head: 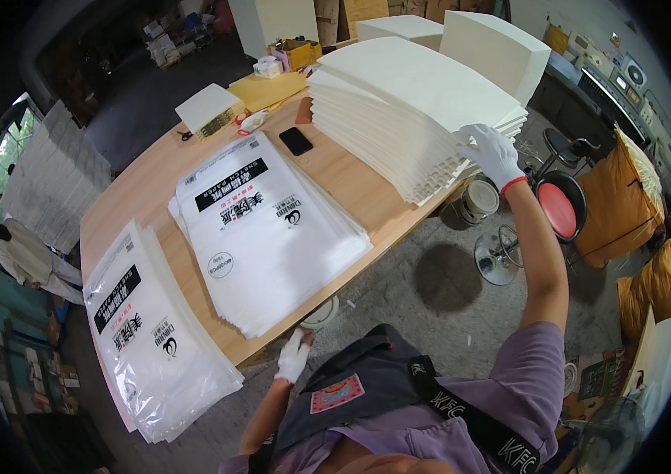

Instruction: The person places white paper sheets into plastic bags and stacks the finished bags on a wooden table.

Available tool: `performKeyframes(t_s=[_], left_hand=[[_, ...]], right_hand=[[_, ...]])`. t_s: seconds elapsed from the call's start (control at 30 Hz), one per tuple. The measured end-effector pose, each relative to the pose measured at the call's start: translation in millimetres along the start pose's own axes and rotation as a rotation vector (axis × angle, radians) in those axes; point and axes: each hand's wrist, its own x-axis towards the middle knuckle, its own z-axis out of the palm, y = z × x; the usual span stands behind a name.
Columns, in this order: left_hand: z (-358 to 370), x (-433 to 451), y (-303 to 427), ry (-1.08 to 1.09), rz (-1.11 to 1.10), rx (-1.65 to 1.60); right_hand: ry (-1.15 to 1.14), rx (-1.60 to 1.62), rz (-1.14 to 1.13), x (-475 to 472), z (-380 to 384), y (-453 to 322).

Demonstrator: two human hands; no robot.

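My right hand [494, 155], in a white glove with a red cuff, grips the near right corner of a tall stack of white paper sheets [406, 89]. The stack's layers fan out in steps along the near side. My left hand [295, 357], also gloved, hangs low beside the table's front edge, holding nothing visible, with fingers slightly apart. Nearest to it lies a pile of printed clear plastic bags [305, 249], flat on the wooden table [365, 195]. A second pile of such bags [157, 355] sits at the left end and overhangs the front edge.
A black phone [295, 141], a small paper block [208, 109] and a yellow box [300, 54] lie on the table. Larger white paper stacks [489, 53] stand behind. To my right are a red-seated stool [557, 204] and a bucket [480, 198]. Another person [27, 252] is far left.
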Motion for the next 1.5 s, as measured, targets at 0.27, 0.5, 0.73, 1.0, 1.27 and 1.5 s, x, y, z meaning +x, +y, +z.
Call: performKeyframes(t_s=[0.27,0.5,0.73,1.0,1.27,1.5], left_hand=[[-38.8,165.1,225.5,-0.298,0.257,-0.421],[-46.9,256.4,307.1,-0.577,0.081,-1.357],[-103.6,208.7,275.7,-0.244,-0.119,-0.858],[-175.4,159.4,171.2,-0.363,-0.255,-0.656],[-15.7,111.3,203.2,-0.388,-0.066,0.280],[2.7,109.9,172.1,-0.220,0.296,0.158]], right_hand=[[0.114,-0.212,-0.355,35.0,3.2,45.7],[0.199,-0.222,-0.835,-6.7,-54.4,-132.5],[0.174,0.669,-0.566,-36.8,-59.6,-104.4],[-0.689,1.863,0.356,-69.8,63.4,-45.2],[-0.613,0.977,0.283,-108.6,145.6,-216.3],[-0.508,0.610,0.326,-121.5,151.3,-200.3]])
